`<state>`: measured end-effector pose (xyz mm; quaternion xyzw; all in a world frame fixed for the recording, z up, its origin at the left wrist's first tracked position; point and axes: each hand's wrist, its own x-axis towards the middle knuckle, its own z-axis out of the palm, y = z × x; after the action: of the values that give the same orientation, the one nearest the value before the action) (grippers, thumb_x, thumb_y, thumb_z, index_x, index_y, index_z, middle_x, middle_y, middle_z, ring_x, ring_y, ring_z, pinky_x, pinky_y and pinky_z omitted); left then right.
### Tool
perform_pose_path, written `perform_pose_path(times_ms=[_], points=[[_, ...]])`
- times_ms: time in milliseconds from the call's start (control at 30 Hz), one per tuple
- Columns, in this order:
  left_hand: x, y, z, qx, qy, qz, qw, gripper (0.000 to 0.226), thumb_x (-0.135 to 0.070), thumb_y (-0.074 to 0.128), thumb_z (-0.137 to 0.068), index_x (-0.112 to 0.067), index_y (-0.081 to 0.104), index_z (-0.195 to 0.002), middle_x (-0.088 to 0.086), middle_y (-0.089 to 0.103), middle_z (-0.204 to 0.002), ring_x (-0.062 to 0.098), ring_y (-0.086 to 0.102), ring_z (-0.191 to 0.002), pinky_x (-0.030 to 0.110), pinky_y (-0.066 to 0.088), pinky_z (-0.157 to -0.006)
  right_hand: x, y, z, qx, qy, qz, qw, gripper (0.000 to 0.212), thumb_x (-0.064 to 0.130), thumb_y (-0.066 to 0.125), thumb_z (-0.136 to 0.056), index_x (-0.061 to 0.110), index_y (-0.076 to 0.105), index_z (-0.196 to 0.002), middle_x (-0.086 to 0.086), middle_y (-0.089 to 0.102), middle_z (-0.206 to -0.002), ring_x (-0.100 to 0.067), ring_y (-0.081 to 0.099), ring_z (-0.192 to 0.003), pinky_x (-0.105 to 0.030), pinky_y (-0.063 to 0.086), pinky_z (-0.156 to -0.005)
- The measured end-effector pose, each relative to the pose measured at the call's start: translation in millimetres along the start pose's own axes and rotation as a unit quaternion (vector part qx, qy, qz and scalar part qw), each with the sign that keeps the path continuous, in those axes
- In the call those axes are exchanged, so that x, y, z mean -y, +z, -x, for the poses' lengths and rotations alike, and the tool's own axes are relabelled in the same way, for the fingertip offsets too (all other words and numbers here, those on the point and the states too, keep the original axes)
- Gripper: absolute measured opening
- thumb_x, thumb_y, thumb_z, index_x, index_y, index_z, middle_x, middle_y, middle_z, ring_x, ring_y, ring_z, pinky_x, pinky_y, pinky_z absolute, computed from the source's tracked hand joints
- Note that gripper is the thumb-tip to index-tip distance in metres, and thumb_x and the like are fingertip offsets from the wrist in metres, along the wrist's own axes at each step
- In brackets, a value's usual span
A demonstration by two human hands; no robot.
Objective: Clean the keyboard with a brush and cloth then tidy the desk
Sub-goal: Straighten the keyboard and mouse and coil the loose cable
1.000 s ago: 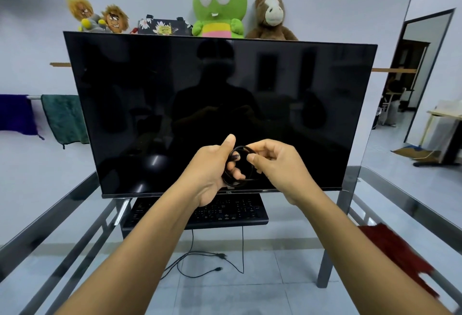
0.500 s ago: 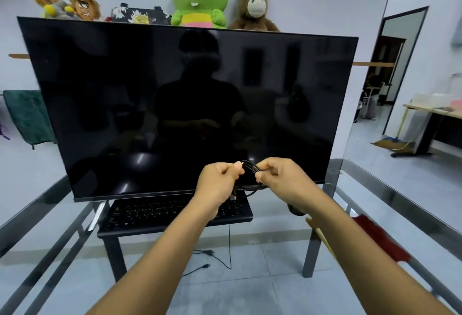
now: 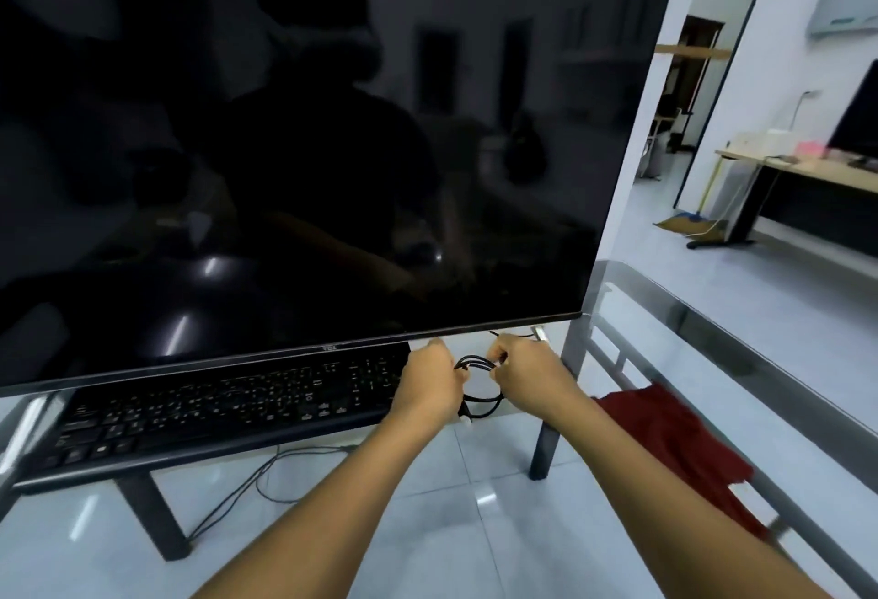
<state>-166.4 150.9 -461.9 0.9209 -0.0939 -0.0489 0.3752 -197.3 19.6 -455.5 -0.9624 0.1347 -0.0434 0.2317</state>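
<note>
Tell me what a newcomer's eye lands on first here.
The big dark monitor fills the upper left, its glass mirroring the person. Just below its right corner, the left hand and right hand hold a coiled black cable beside the black keyboard. A red cloth lies at right on the glass desk.

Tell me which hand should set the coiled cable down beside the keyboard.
Left, probably. The left hand grips the cable coil right at the keyboard's end; the right hand holds it too but sits farther away, nearer the red cloth.

Both forearms are bare, with no sleeve in view. The left hand (image 3: 427, 382) and right hand (image 3: 527, 375) wear nothing.
</note>
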Motion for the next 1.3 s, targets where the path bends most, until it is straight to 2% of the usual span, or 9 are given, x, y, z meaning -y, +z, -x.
perform_pose_path(times_ms=[233, 333, 400, 667, 767, 833, 933, 1067, 1300], points=[[3, 12, -14, -0.026, 0.056, -0.172, 0.983, 0.01, -0.001, 0.057, -0.089, -0.007, 0.048, -0.09, 0.008, 0.05, -0.079, 0.024, 0.051, -0.073, 0.032, 0.04, -0.057, -1, 21, 3, 0.07, -0.026, 0.056, 0.996, 0.037, 0.043, 0.056, -0.093, 0.007, 0.057, -0.1, -0.008, 0.043, -0.119, -0.024, 0.054, -0.093, -0.03, 0.042, -0.07], [3, 9, -16, -0.015, 0.059, -0.216, 0.975, 0.029, 0.0, 0.058, -0.089, -0.009, 0.04, -0.068, 0.004, 0.038, -0.068, 0.023, 0.049, -0.069, 0.03, 0.04, -0.057, -3, 22, 10, 0.079, -0.031, 0.043, 0.995, 0.039, 0.046, 0.062, -0.089, 0.008, 0.053, -0.093, -0.004, 0.038, -0.116, -0.02, 0.052, -0.085, -0.027, 0.041, -0.064], [4, 3, -13, 0.011, 0.071, -0.233, 0.97, 0.034, -0.006, 0.057, -0.09, -0.009, 0.038, -0.063, 0.007, 0.041, -0.071, 0.024, 0.049, -0.069, 0.031, 0.039, -0.057, -2, 25, 13, 0.06, -0.045, 0.064, 0.995, 0.041, 0.042, 0.062, -0.09, 0.004, 0.059, -0.103, -0.008, 0.043, -0.119, -0.024, 0.055, -0.091, -0.03, 0.047, -0.073], [30, -3, -2, -0.009, 0.221, -0.39, 0.894, 0.033, -0.041, 0.044, -0.097, -0.014, 0.063, -0.096, 0.002, 0.061, -0.097, 0.021, 0.046, -0.099, 0.031, 0.032, -0.082, 1, 37, 0, 0.004, -0.064, 0.066, 0.996, 0.034, 0.029, 0.06, -0.094, 0.001, 0.062, -0.112, -0.013, 0.046, -0.121, -0.028, 0.053, -0.103, -0.033, 0.046, -0.076], [44, 6, -8, -0.009, 0.229, -0.398, 0.889, 0.041, -0.04, 0.036, -0.099, -0.012, 0.055, -0.121, 0.004, 0.057, -0.125, 0.019, 0.047, -0.12, 0.035, 0.028, -0.103, 3, 41, -6, -0.029, -0.091, 0.087, 0.992, 0.027, 0.026, 0.057, -0.095, 0.002, 0.064, -0.106, -0.014, 0.053, -0.115, -0.027, 0.053, -0.105, -0.032, 0.046, -0.082], [48, 10, -6, 0.001, 0.217, -0.402, 0.89, 0.052, -0.041, 0.029, -0.101, -0.007, 0.039, -0.139, 0.01, 0.039, -0.148, 0.019, 0.031, -0.139, 0.043, 0.011, -0.117, 2, 46, -9, -0.041, -0.113, 0.126, 0.985, 0.021, 0.021, 0.054, -0.097, 0.005, 0.064, -0.104, -0.012, 0.057, -0.109, -0.027, 0.053, -0.104, -0.03, 0.044, -0.082], [49, 14, -1, -0.004, 0.214, -0.422, 0.881, 0.059, -0.041, 0.021, -0.102, -0.003, 0.024, -0.147, 0.014, 0.025, -0.155, 0.022, 0.019, -0.145, 0.048, -0.001, -0.117, -3, 54, -12, -0.041, -0.157, 0.188, 0.969, 0.02, 0.01, 0.046, -0.097, 0.006, 0.064, -0.103, -0.011, 0.061, -0.104, -0.028, 0.054, -0.104, -0.031, 0.039, -0.086], [48, 14, 1, -0.01, 0.214, -0.418, 0.883, 0.059, -0.041, 0.019, -0.102, -0.003, 0.025, -0.146, 0.013, 0.031, -0.152, 0.023, 0.021, -0.143, 0.046, 0.002, -0.118, -6, 58, -11, -0.023, -0.166, 0.231, 0.959, 0.022, 0.001, 0.046, -0.093, 0.004, 0.062, -0.108, -0.011, 0.06, -0.108, -0.029, 0.055, -0.104, -0.033, 0.036, -0.095], [35, 5, 14, 0.02, 0.201, -0.356, 0.912, 0.062, -0.04, 0.019, -0.102, -0.002, 0.011, -0.149, 0.014, 0.012, -0.158, 0.024, 0.005, -0.147, 0.041, 0.007, -0.119, 0, 28, 11, -0.071, -0.146, 0.1, 0.982, 0.023, 0.022, 0.048, -0.099, 0.005, 0.059, -0.11, -0.012, 0.062, -0.111, -0.032, 0.052, -0.109, -0.035, 0.043, -0.082]])
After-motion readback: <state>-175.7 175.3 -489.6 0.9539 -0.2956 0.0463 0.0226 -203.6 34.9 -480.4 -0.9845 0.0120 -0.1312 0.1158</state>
